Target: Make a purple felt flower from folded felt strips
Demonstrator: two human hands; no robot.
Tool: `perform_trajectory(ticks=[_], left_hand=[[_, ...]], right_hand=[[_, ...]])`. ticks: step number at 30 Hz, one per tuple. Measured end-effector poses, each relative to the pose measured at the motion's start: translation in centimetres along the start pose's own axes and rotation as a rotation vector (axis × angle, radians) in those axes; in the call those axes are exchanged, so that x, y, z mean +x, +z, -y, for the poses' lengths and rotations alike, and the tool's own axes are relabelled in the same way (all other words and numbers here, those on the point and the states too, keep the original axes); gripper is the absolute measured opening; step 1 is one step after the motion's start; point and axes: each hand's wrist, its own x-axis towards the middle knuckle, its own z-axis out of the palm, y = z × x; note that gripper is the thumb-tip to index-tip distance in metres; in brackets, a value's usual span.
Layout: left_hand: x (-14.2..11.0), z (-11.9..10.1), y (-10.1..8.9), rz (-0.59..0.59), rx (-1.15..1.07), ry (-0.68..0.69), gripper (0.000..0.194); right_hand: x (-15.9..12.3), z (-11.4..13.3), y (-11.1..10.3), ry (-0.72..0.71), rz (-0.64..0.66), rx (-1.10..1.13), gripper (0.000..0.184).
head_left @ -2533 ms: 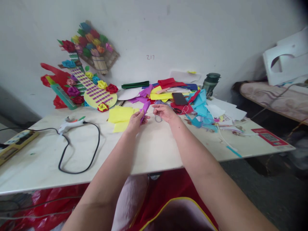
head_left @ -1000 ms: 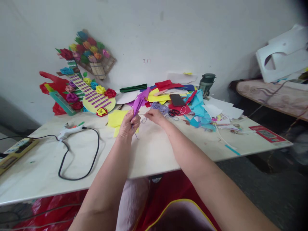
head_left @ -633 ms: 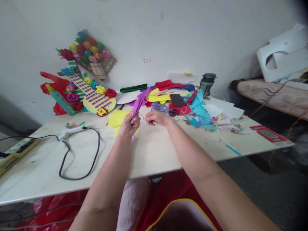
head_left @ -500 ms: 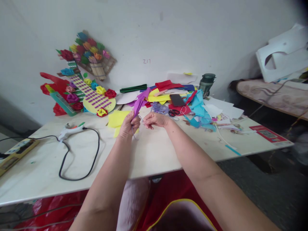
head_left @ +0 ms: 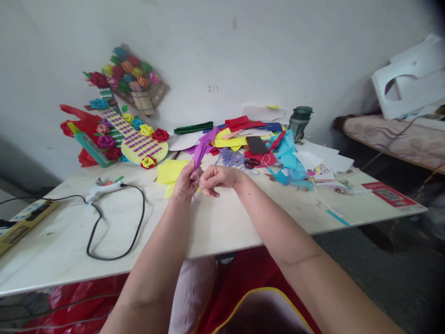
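My left hand (head_left: 183,182) is closed around the gathered lower end of a strip of purple crepe paper (head_left: 200,153), whose free part points up and away. A thin light-purple yarn (head_left: 193,191) hangs below that grip. Close beside it, my right hand (head_left: 220,178) has its fingers curled in a pinch on the yarn, right by the gathered paper. Yellow crepe paper (head_left: 170,170) lies on the table behind my left hand. Beyond my right hand rests a loose tangle of purple yarn (head_left: 232,157), next to black scissors (head_left: 251,163).
Crepe paper sheets (head_left: 239,139), a phone (head_left: 257,144) and a bottle (head_left: 299,123) are at the back. On the left are a flower-decorated paper guitar (head_left: 144,147), a glue bottle (head_left: 91,147), a glue gun (head_left: 106,189) with its cable, and a power strip (head_left: 24,220). Paper scraps (head_left: 323,160) lie right.
My right hand has moved left, up against my left hand, and turned so its knuckles face up. My left hand still holds the purple paper in nearly the same place.
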Motion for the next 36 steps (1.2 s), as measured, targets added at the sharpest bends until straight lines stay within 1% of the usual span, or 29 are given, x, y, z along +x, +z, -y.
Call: perform_trajectory(ticks=[1, 2, 4, 6, 7, 9, 10, 11, 13, 15, 17, 20, 22, 23, 25, 26, 28, 29, 31, 32, 34, 36], left_hand=[[0.1, 0.0, -0.1, 0.020, 0.006, 0.027, 0.023], [0.1, -0.1, -0.1, 0.038, 0.009, 0.044, 0.021], [0.1, -0.1, 0.0, 0.060, 0.006, 0.056, 0.019], [0.1, -0.1, 0.2, 0.060, 0.012, 0.049, 0.018], [0.0, -0.1, 0.3, 0.057, 0.021, 0.045, 0.017], [0.0, 0.0, 0.4, 0.046, 0.042, 0.042, 0.018], [0.1, 0.0, 0.4, 0.043, 0.048, 0.042, 0.018], [0.1, 0.1, 0.4, 0.043, 0.052, 0.040, 0.017], [0.2, 0.2, 0.3, 0.043, 0.054, 0.039, 0.017], [0.2, 0.2, 0.3, 0.049, 0.056, 0.044, 0.016], [0.3, 0.3, 0.2, 0.057, 0.060, 0.051, 0.017], [0.4, 0.4, 0.2, 0.062, 0.074, 0.048, 0.017], [0.5, 0.4, 0.1, 0.064, 0.089, 0.045, 0.016], [0.5, 0.5, 0.1, 0.063, 0.097, 0.045, 0.016], [0.6, 0.6, 0.1, 0.054, 0.113, 0.044, 0.016], [0.6, 0.6, 0.1, 0.046, 0.120, 0.043, 0.016], [0.6, 0.7, 0.1, 0.031, 0.135, 0.042, 0.017], [0.6, 0.7, 0.1, 0.025, 0.138, 0.042, 0.017], [0.6, 0.7, 0.1, 0.011, 0.135, 0.035, 0.016], [0.6, 0.7, 0.1, 0.002, 0.131, 0.028, 0.016], [0.6, 0.7, 0.2, -0.013, 0.123, 0.011, 0.016], [0.6, 0.6, 0.2, -0.016, 0.116, -0.008, 0.018]], right_hand=[[-0.3, 0.1, -0.3, -0.023, -0.080, -0.006, 0.037], [-0.6, 0.2, -0.8, -0.044, -0.194, -0.014, 0.036], [-1.4, 0.0, -2.0, -0.063, -0.483, -0.057, 0.034], [-2.1, -0.4, -3.4, -0.038, -0.782, -0.124, 0.032], [-2.4, -0.7, -4.1, 0.001, -0.914, -0.177, 0.031], [-2.7, -1.2, -5.0, 0.142, -1.125, -0.356, 0.028], [-2.7, -1.4, -5.3, 0.228, -1.192, -0.490, 0.028], [-2.7, -1.5, -5.5, 0.298, -1.221, -0.639, 0.028], [-2.6, -1.5, -5.5, 0.412, -1.246, -0.921, 0.028], [-2.6, -1.4, -5.2, 0.505, -1.263, -1.121, 0.029], [-2.6, -1.2, -5.0, 0.604, -1.288, -1.215, 0.030], [-2.9, -1.3, -4.8, 0.709, -1.311, -1.223, 0.031], [-3.0, -1.3, -4.7, 0.696, -1.354, -1.225, 0.030], [-2.9, -1.3, -4.7, 0.651, -1.379, -1.243, 0.030], [-2.5, -1.3, -4.5, 0.495, -1.402, -1.277, 0.030], [-2.2, -1.2, -4.3, 0.401, -1.379, -1.266, 0.029], [-1.5, -1.1, -3.8, 0.250, -1.273, -1.124, 0.025], [-1.0, -1.1, -3.4, 0.213, -1.187, -0.976, 0.024], [-0.3, -1.2, -2.7, 0.197, -1.020, -0.607, 0.023], [0.0, -1.2, -2.3, 0.194, -0.939, -0.458, 0.022], [0.3, -1.2, -1.7, 0.232, -0.842, -0.257, 0.018], [0.3, -1.2, -1.3, 0.273, -0.805, -0.163, 0.012]])
